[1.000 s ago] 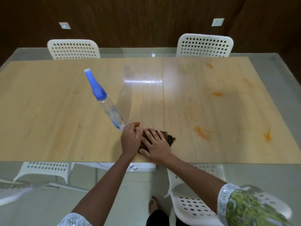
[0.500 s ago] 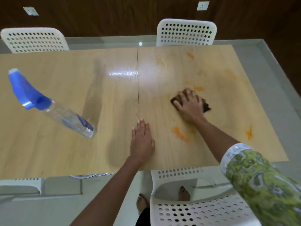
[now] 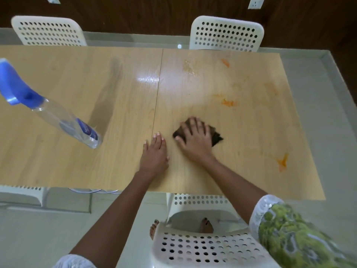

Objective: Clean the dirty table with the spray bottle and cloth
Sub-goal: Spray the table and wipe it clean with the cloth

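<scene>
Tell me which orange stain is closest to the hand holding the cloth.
The orange stain just beyond the right hand pressing the dark cloth is closest. The stain near the far edge and the one by the right edge lie farther away.

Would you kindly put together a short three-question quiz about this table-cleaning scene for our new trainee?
1. True or false: the right hand presses the dark cloth flat on the table.
2. Which thing stands apart from both hands? A) spray bottle B) cloth C) a plate
3. Fill in: the left hand rests flat on the ____.

Key
1. True.
2. A; the bottle stands to the left, untouched.
3. Table. Orange stains, such as the one at the right edge, are not yet wiped.
</scene>
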